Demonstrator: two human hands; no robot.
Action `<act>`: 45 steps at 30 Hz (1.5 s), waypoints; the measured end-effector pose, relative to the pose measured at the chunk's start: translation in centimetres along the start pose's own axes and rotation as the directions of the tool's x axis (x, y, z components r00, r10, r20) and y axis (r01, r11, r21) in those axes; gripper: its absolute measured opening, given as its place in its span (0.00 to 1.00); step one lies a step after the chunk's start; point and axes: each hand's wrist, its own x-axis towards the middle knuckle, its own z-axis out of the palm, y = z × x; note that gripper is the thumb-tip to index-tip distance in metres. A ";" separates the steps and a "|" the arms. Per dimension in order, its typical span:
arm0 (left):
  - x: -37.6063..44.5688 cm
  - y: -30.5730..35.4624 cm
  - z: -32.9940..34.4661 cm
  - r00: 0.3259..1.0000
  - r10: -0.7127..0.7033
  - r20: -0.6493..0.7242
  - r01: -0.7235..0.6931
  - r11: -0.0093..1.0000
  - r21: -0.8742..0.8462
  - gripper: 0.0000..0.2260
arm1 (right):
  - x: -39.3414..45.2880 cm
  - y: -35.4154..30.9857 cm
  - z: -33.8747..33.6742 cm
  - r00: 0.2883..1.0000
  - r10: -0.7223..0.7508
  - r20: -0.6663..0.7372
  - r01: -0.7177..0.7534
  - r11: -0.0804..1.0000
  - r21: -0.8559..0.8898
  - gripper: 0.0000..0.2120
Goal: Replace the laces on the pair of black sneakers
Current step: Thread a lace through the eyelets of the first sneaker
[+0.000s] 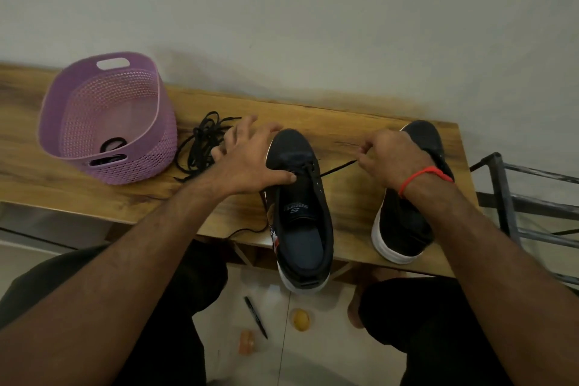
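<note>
Head view: left hand (pixel 250 160), fingers spread apart, presses on the near sneaker (pixel 302 213) at the table (pixel 94 191) edge. Right hand (pixel 390 155) pinches a black lace (pixel 340 168) drawn taut from its eyelets. Second sneaker (pixel 407 229) stands just beside; loose laces (pixel 200 147) lie near the purple basket (pixel 106 116).

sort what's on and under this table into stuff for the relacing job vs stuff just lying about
For the job: left sneaker, right sneaker, lace being pulled, loose lace pile, both hands: left, right.

Lying about: purple basket, pen, yellow object on the floor, metal rack.
</note>
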 end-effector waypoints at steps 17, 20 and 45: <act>0.2 -0.3 -0.5 0.983 0.025 0.184 -0.035 0.998 0.050 0.49 | 1.5 1.7 0.6 0.999 -0.004 -0.032 -0.004 0.969 -0.249 0.08; 0.1 -0.3 -0.4 0.968 0.027 0.250 -0.043 0.997 0.058 0.53 | 0.5 0.0 1.0 0.979 -0.159 0.128 0.181 0.966 -0.183 0.14; 0.0 -0.6 -0.8 0.945 0.005 0.326 -0.050 0.991 0.128 0.55 | 0.7 0.8 0.9 0.966 0.011 0.259 0.103 0.902 -0.420 0.05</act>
